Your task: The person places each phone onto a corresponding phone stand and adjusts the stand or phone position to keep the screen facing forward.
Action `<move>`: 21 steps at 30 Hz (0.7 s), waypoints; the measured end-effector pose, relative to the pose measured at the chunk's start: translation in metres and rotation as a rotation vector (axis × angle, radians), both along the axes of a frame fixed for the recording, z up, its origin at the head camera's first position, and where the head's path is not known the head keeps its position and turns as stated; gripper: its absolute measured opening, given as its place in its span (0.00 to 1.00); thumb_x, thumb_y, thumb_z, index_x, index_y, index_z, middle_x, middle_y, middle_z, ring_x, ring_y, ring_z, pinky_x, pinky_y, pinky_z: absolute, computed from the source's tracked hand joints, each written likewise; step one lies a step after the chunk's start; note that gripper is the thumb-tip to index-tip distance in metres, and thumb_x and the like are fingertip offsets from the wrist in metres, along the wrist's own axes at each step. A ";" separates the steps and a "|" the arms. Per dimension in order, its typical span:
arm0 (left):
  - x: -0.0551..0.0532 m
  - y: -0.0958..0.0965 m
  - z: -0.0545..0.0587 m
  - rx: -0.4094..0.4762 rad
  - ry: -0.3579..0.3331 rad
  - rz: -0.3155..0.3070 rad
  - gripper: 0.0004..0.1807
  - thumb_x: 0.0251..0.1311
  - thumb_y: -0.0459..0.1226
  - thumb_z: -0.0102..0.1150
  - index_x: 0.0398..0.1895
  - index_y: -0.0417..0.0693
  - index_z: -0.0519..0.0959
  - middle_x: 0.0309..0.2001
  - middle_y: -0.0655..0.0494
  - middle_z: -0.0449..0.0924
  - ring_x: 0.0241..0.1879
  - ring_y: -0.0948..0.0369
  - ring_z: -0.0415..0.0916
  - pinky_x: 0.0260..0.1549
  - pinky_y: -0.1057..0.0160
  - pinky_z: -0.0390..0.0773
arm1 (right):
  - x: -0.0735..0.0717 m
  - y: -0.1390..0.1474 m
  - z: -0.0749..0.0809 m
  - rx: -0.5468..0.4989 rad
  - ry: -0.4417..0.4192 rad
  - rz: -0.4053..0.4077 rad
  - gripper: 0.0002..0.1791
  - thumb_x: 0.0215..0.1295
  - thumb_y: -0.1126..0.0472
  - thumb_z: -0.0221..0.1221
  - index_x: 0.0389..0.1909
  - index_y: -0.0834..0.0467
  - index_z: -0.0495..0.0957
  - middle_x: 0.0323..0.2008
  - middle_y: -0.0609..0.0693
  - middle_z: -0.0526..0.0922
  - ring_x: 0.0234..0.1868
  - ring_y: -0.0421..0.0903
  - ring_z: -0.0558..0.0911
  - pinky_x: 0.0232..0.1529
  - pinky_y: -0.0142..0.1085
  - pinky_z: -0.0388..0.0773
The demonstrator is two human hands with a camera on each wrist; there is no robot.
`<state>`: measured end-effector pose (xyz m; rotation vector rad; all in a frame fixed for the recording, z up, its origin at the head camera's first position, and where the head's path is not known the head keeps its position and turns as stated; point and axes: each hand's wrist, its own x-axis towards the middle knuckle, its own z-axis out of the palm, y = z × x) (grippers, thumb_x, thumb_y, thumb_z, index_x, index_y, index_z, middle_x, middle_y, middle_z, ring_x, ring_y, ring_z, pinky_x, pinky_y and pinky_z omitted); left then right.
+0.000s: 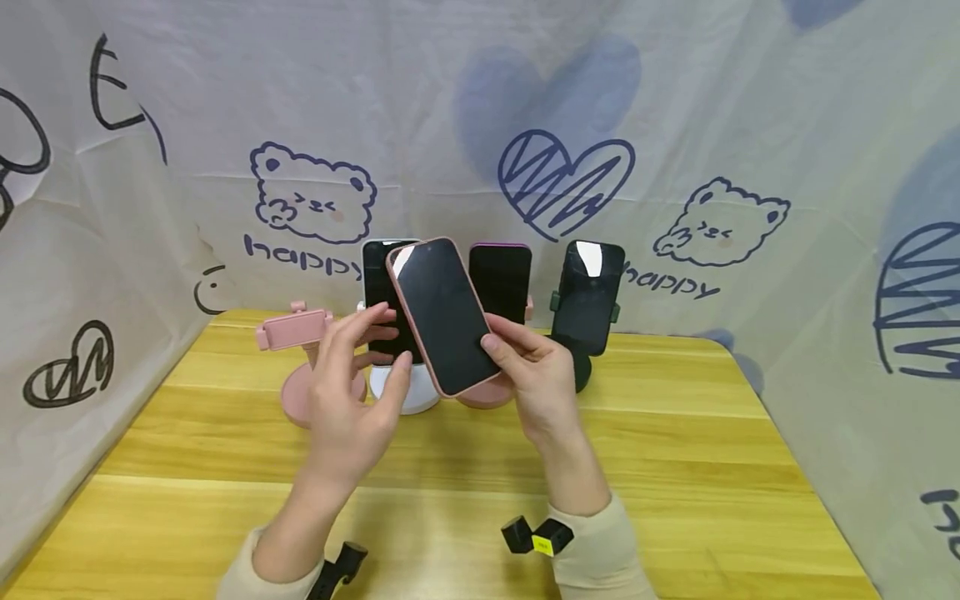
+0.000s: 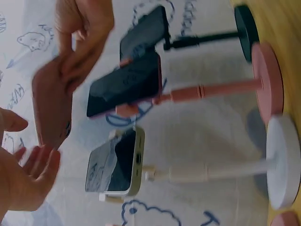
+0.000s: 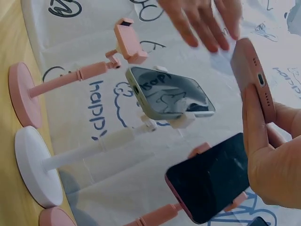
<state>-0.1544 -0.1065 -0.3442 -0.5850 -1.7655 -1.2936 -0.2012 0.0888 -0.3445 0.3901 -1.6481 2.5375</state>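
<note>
A smartphone in a pink case point(image 1: 442, 312) is raised above the table, tilted, with its dark screen toward the head camera. My right hand point(image 1: 543, 379) pinches its lower right corner, thumb on the front. Beside its left edge, my left hand point(image 1: 348, 392) is spread, with thumb and fingers apart and holding nothing. In the left wrist view the fingertips of the left hand point(image 2: 28, 174) are close to the end of the pink-cased phone point(image 2: 51, 103). The right wrist view shows the charging port end of the phone point(image 3: 258, 80) above the right hand point(image 3: 277, 174).
Behind the hands stand a white phone stand point(image 1: 408, 392), a pink one point(image 1: 487, 392) and a black-green one point(image 1: 581, 367), each bearing a phone. An unloaded pink stand point(image 1: 296, 329) is at left. Printed cloth point(image 1: 420, 108) hangs behind the wooden table point(image 1: 450, 500).
</note>
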 end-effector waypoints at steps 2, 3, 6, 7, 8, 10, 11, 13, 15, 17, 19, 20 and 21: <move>0.002 0.003 -0.002 0.067 -0.146 -0.102 0.33 0.62 0.21 0.64 0.72 0.35 0.68 0.62 0.39 0.74 0.55 0.54 0.77 0.50 0.71 0.82 | 0.001 -0.004 -0.001 -0.018 0.003 -0.017 0.18 0.67 0.81 0.60 0.57 0.75 0.81 0.38 0.49 0.91 0.38 0.45 0.91 0.42 0.39 0.89; 0.003 0.004 -0.003 0.090 -0.203 -0.141 0.35 0.63 0.21 0.64 0.74 0.35 0.66 0.63 0.40 0.73 0.55 0.55 0.77 0.50 0.71 0.82 | 0.001 -0.006 -0.002 -0.020 0.002 -0.027 0.18 0.67 0.80 0.60 0.57 0.74 0.81 0.38 0.49 0.91 0.38 0.45 0.90 0.42 0.39 0.89; 0.002 0.005 -0.003 0.143 -0.326 -0.213 0.36 0.65 0.21 0.63 0.76 0.37 0.63 0.62 0.40 0.73 0.53 0.59 0.78 0.47 0.71 0.84 | 0.003 -0.011 -0.003 -0.007 0.005 -0.042 0.18 0.66 0.80 0.62 0.56 0.73 0.82 0.38 0.48 0.90 0.38 0.44 0.90 0.40 0.39 0.89; 0.002 0.005 -0.004 0.154 -0.347 -0.229 0.36 0.65 0.21 0.62 0.76 0.37 0.63 0.61 0.40 0.72 0.52 0.59 0.78 0.46 0.70 0.84 | 0.003 -0.013 -0.004 -0.004 0.007 -0.044 0.18 0.66 0.79 0.63 0.56 0.73 0.82 0.38 0.48 0.90 0.38 0.44 0.90 0.40 0.39 0.89; 0.001 0.005 -0.004 0.164 -0.361 -0.239 0.37 0.65 0.21 0.62 0.76 0.37 0.63 0.61 0.39 0.73 0.51 0.60 0.79 0.45 0.70 0.85 | 0.004 -0.014 -0.004 0.003 0.009 -0.047 0.18 0.66 0.79 0.63 0.56 0.73 0.82 0.38 0.48 0.90 0.38 0.44 0.90 0.40 0.38 0.89; 0.000 0.004 -0.005 0.178 -0.372 -0.254 0.37 0.65 0.20 0.62 0.76 0.36 0.62 0.59 0.38 0.73 0.49 0.61 0.79 0.44 0.68 0.86 | 0.004 -0.017 -0.005 0.009 0.016 -0.049 0.18 0.65 0.79 0.63 0.56 0.74 0.82 0.39 0.48 0.90 0.38 0.44 0.90 0.39 0.38 0.89; -0.001 0.004 -0.005 0.182 -0.370 -0.258 0.37 0.65 0.19 0.61 0.76 0.35 0.62 0.59 0.38 0.73 0.48 0.62 0.80 0.44 0.68 0.86 | 0.004 -0.017 -0.006 0.013 0.019 -0.052 0.18 0.65 0.79 0.63 0.56 0.74 0.82 0.39 0.48 0.90 0.38 0.44 0.90 0.39 0.38 0.89; -0.002 0.004 -0.006 0.186 -0.360 -0.262 0.37 0.64 0.18 0.61 0.76 0.34 0.62 0.58 0.37 0.73 0.47 0.62 0.80 0.44 0.67 0.87 | 0.005 -0.018 -0.007 0.013 0.025 -0.053 0.17 0.65 0.79 0.63 0.56 0.74 0.82 0.39 0.48 0.90 0.38 0.44 0.90 0.38 0.37 0.89; -0.002 0.004 -0.006 0.185 -0.341 -0.262 0.37 0.64 0.17 0.60 0.76 0.34 0.63 0.58 0.36 0.73 0.46 0.62 0.80 0.44 0.67 0.87 | 0.004 -0.018 -0.007 0.022 0.030 -0.049 0.17 0.66 0.79 0.63 0.56 0.73 0.82 0.39 0.49 0.90 0.38 0.43 0.90 0.39 0.37 0.89; -0.002 0.003 -0.005 0.178 -0.316 -0.252 0.36 0.63 0.16 0.61 0.75 0.34 0.64 0.57 0.35 0.74 0.46 0.62 0.80 0.44 0.67 0.87 | 0.004 -0.018 -0.008 0.040 0.037 -0.034 0.18 0.66 0.78 0.63 0.57 0.73 0.81 0.40 0.49 0.89 0.39 0.43 0.89 0.40 0.36 0.89; -0.002 0.003 -0.005 0.169 -0.291 -0.234 0.37 0.62 0.16 0.61 0.75 0.34 0.66 0.57 0.36 0.75 0.45 0.61 0.81 0.44 0.66 0.87 | 0.004 -0.017 -0.008 0.068 0.046 -0.013 0.19 0.67 0.78 0.63 0.58 0.72 0.80 0.42 0.50 0.88 0.41 0.43 0.89 0.43 0.36 0.88; -0.002 0.002 -0.005 0.160 -0.277 -0.220 0.37 0.61 0.15 0.61 0.74 0.34 0.67 0.56 0.36 0.76 0.45 0.61 0.81 0.43 0.66 0.87 | 0.004 -0.016 -0.007 0.089 0.052 -0.003 0.19 0.67 0.77 0.63 0.59 0.72 0.80 0.43 0.51 0.88 0.42 0.43 0.88 0.44 0.36 0.88; -0.002 0.001 -0.005 0.149 -0.263 -0.207 0.36 0.61 0.15 0.62 0.74 0.34 0.67 0.56 0.36 0.76 0.44 0.60 0.81 0.43 0.66 0.87 | 0.004 -0.015 -0.007 0.109 0.058 0.008 0.20 0.68 0.76 0.63 0.60 0.71 0.79 0.45 0.52 0.87 0.44 0.43 0.88 0.45 0.36 0.88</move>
